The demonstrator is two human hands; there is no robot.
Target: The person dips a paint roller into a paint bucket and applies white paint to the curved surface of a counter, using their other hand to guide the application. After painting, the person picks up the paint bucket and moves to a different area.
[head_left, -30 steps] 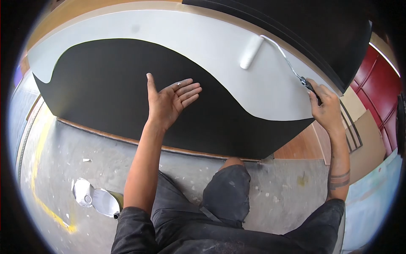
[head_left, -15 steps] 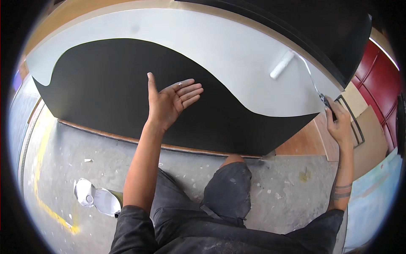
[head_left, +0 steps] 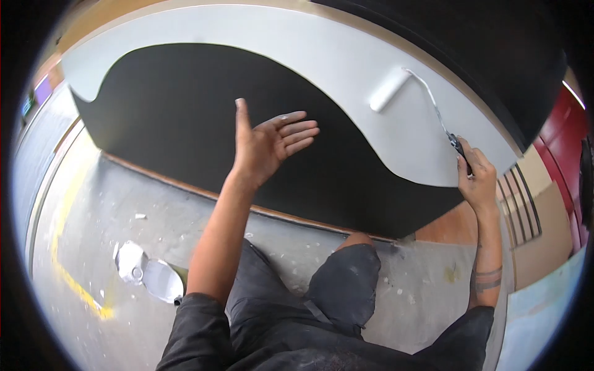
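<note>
A paint roller with a white sleeve and bent wire frame rests against the white upper band of a large panel. Its dark handle is in my right hand, fingers wrapped round it. My left hand is held up in front of the panel's black curved area, palm showing, thumb up and fingers stretched out, holding nothing. A wavy edge divides the white from the black.
An open can with white paint and its lid are on the grey concrete floor at lower left, near a yellow line. A black surface overhangs at upper right. Brown boards and a red surface stand at right.
The roller and my right hand have shifted left in view, and the roller's tilt has changed slightly. The panel and my left hand appear farther right as the camera view has turned.
</note>
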